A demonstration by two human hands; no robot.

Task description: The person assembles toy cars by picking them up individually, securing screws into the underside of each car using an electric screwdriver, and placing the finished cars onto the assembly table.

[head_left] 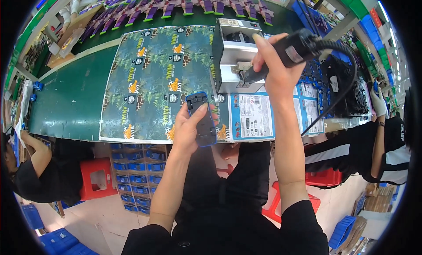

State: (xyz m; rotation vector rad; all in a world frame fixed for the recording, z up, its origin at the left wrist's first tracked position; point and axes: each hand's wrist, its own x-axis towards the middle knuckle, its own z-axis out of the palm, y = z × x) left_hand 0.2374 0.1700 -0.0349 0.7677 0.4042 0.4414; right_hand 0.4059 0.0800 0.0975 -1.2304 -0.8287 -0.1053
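My left hand (187, 126) grips a toy car (203, 121), its black underside turned up and a blue edge showing round it. The car is held over the near part of the printed sheet. Farther right, my right hand (278, 66) is wrapped round a black electric screwdriver (290, 50) with a cable at its back end. The tool's tip points down and left into the front slot of a silver screw feeder (238, 57). Whether a screw sits on the tip is too small to see.
A patterned animal-print sheet (154, 74) covers the green bench (66, 101). Purple and green parts (187, 9) line the back. Black parts in a plastic bag (349, 90) lie at right. A tray of blue car bodies (138, 178) is below the front edge. Co-workers (41, 167) sit on both sides.
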